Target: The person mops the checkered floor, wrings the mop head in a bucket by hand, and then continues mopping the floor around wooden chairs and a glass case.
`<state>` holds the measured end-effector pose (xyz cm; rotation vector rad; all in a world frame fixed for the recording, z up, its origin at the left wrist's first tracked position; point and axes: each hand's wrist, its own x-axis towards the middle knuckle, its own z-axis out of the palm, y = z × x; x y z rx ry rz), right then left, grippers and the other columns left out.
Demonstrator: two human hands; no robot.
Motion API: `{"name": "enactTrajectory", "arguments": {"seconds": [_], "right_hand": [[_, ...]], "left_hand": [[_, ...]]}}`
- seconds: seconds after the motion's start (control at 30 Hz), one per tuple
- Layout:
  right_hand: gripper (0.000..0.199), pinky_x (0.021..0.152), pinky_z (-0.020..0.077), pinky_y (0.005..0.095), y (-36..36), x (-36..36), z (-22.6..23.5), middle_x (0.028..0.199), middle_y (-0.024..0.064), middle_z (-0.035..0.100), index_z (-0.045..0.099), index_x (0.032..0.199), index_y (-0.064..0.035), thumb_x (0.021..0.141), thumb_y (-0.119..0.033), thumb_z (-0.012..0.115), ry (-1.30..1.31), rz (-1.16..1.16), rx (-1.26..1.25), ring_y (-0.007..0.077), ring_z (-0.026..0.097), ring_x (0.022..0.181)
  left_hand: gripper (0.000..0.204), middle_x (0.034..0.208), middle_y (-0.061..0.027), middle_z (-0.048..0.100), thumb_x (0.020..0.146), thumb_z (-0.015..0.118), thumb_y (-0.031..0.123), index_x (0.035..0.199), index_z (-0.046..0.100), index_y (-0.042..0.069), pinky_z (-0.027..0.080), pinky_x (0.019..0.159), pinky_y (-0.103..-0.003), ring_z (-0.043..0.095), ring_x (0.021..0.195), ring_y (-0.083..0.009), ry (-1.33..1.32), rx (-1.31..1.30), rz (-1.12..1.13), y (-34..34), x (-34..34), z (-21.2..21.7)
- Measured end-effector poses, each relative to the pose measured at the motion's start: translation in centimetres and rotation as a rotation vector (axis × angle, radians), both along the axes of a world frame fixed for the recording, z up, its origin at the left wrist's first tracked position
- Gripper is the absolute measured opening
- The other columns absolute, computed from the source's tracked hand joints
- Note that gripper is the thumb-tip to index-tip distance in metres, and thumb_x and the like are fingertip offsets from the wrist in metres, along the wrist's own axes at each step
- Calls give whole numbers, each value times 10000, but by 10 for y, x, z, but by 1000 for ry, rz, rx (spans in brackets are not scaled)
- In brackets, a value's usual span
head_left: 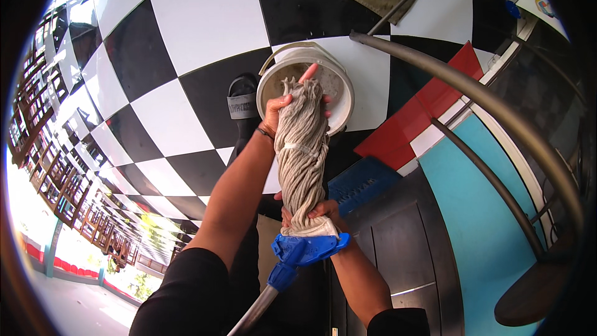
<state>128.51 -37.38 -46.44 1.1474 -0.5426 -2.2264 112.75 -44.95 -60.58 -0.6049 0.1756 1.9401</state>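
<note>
A string mop (303, 162) with grey-beige twisted strands lies lengthwise between my hands. Its blue plastic clamp (305, 250) and metal handle (252, 311) point back toward me. My left hand (280, 109) is wrapped round the far end of the strands, partly hidden behind them. My right hand (323, 210) grips the strands close to the clamp. A pale band circles the bundle midway. Beneath the mop's far end stands a white bucket (343, 96), its bail handle resting toward the far side; the strands hide part of its inside.
Black and white checkered floor (205, 12) spreads around. A dark slipper (242, 96) on a foot is left of the bucket. Bent metal tubes (460, 78) cross the right side, near a turquoise panel (479, 174) and blue mat (367, 183). Wooden chairs (93, 230) line the far left.
</note>
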Motion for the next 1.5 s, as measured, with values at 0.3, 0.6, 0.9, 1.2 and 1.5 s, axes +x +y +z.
{"name": "enactTrajectory", "arguments": {"seconds": [0.3, 0.6, 0.9, 1.2, 1.5], "right_hand": [[638, 573, 530, 326, 30, -21, 0, 870, 133, 610, 470, 1171, 56, 729, -336, 713, 181, 375, 306, 185, 615, 692], [214, 589, 443, 248, 33, -53, -23, 743, 5, 585, 621, 833, -53, 748, -240, 681, 195, 778, 681, 82, 550, 642], [287, 608, 446, 239, 40, -55, -26, 790, 13, 633, 668, 885, -32, 813, -306, 626, 198, 851, 610, 72, 566, 670], [455, 636, 457, 265, 45, -66, -16, 833, 48, 632, 636, 942, 18, 804, -416, 644, 360, 929, 698, 86, 555, 673], [305, 671, 508, 315, 31, -49, 35, 837, 90, 624, 605, 968, -10, 725, -177, 686, 123, 668, 420, 166, 616, 729]], "left_hand": [[327, 956, -135, 602, 673, 722, 131, 988, 640, 97, 505, 812, -345, 607, 926, -281, 1199, -645, -908, 12, -51, 29], [405, 903, -244, 655, 665, 634, 274, 892, 659, -61, 508, 805, -388, 650, 879, -353, 1049, -1179, -1439, 57, -30, 19], [354, 966, -190, 665, 707, 608, 259, 954, 685, 18, 511, 831, -386, 648, 940, -313, 1090, -1200, -1683, 77, -6, 13], [355, 995, -166, 667, 709, 597, 284, 956, 689, 47, 511, 831, -390, 645, 961, -298, 1123, -1217, -1708, 83, -31, 24], [401, 1054, -177, 649, 719, 614, 311, 1004, 672, 35, 495, 867, -390, 627, 1005, -306, 1054, -1208, -1663, 70, -28, 63]]}}
